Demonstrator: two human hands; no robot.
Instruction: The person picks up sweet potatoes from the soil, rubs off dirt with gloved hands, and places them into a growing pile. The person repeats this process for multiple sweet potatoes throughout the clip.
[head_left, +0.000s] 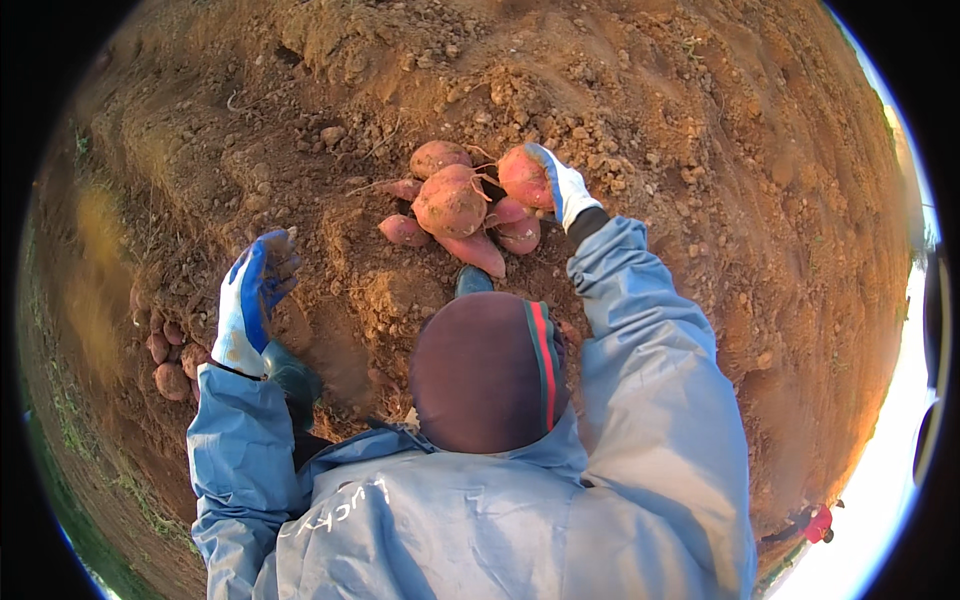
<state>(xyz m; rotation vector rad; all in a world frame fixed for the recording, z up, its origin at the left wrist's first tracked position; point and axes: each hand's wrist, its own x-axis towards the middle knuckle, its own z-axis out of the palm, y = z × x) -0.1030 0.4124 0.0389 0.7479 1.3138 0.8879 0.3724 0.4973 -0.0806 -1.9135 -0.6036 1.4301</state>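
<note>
A cluster of red-skinned sweet potatoes (450, 202) lies on loose brown soil, thin roots still attached to some. My right hand (566, 184), in a white glove with blue coating, grips a rounded sweet potato (523, 178) at the cluster's right side. Apart from the cluster, to its left, my left hand (259, 296) is raised above the soil in a matching glove. Its fingers are bent and spread, with dirt on the tips, and I see nothing held in them. One long sweet potato (476, 253) points toward a boot tip (474, 280).
Another heap of sweet potatoes (171, 360) sits at the left, beyond my left wrist. A green rubber boot (292, 382) stands beside that forearm. Clods (607, 161) and ridged soil (750, 187) surround the cluster. A person in red (817, 523) is far off at lower right.
</note>
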